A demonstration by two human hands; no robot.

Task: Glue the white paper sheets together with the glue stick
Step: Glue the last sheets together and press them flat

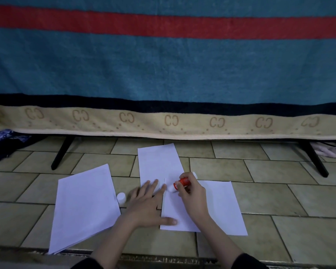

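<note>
Glue stick (182,182) sat in right hand (190,193), fingers wrapped round it, tip on the near sheet (217,206) at its floor-level overlap with the far sheet (157,162). Left hand (145,204) pressed flat, fingers straight. Risk: sheet could skid or crease if that pressure eased.

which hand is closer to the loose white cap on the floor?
Left. The left hand lies flat just right of the white cap, nearly touching it. The right hand grips the glue stick farther right, over the sheet.

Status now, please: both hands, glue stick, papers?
Left hand flat, pressing the sheets. Right hand grips glue stick, tip at sheet edge. Cap lies beside spare stack. Nothing blocking.
</note>
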